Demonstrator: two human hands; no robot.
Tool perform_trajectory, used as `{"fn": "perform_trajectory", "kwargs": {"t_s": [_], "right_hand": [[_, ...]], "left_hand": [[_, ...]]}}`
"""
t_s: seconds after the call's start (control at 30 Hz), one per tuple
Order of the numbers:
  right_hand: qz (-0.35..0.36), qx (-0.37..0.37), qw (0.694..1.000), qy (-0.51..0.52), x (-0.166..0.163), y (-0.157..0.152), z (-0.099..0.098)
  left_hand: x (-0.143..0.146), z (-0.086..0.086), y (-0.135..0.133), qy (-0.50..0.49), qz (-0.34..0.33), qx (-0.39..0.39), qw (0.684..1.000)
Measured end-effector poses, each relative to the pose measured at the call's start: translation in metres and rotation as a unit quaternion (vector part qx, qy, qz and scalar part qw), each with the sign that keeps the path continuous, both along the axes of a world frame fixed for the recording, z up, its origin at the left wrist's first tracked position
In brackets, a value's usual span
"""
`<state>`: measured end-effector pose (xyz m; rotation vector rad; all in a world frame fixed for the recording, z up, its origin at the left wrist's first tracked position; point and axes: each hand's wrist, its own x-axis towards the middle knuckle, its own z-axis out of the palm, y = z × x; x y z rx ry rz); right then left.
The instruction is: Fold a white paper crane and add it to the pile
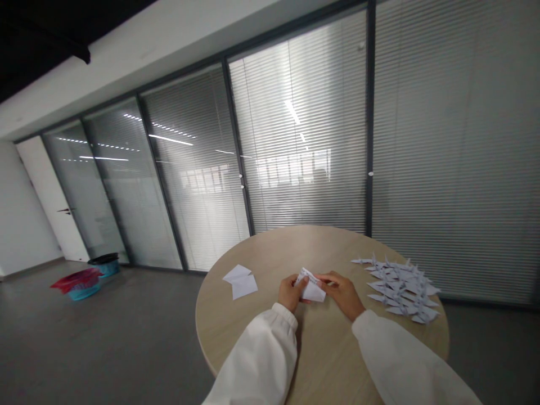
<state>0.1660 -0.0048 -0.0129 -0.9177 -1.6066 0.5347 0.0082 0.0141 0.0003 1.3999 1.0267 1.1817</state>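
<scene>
A partly folded white paper [313,287] lies low over the round wooden table [261,332], between my two hands. My left hand [290,292] pinches its left edge with closed fingers. My right hand [343,292] grips its right side, fingers curled onto the fold. Both arms wear white sleeves.
A heap of several folded white paper cranes [400,289] lies on the table to the right of my hands. Flat white paper sheets [240,280] lie to the left. Glass walls with blinds stand behind the table. Blue tubs [84,281] sit on the grey floor at far left.
</scene>
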Motion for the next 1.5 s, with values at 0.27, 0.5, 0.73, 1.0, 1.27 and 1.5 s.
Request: {"fn": "perform_trajectory", "kwargs": {"t_s": [0.27, 0.5, 0.73, 1.0, 1.27, 1.5], "right_hand": [[-0.008, 0.011, 0.999, -0.034, -0.0020, -0.0044, 0.0046], [0.001, 0.028, 0.998, -0.060, -0.0038, -0.0053, 0.0037], [-0.014, 0.029, 0.998, -0.052, -0.0027, -0.0028, 0.0011], [-0.021, 0.025, 0.998, -0.054, -0.0014, -0.0015, 0.0007], [-0.022, 0.036, 0.997, -0.058, -0.0011, -0.0011, 0.0005], [-0.032, 0.039, 0.997, -0.061, -0.0013, -0.0008, -0.0009]], "left_hand": [[0.0008, 0.0029, -0.0034, 0.007, 0.011, 0.013, 1.000], [0.0021, 0.0001, 0.0021, -0.009, 0.018, -0.011, 1.000], [0.0013, -0.0022, 0.0035, -0.099, 0.002, -0.072, 0.993], [0.0022, 0.0017, -0.0037, -0.086, -0.060, -0.058, 0.993], [0.0003, 0.0024, -0.0018, -0.068, -0.068, -0.064, 0.993], [0.0003, -0.0006, -0.0007, -0.051, -0.070, -0.058, 0.995]]}}
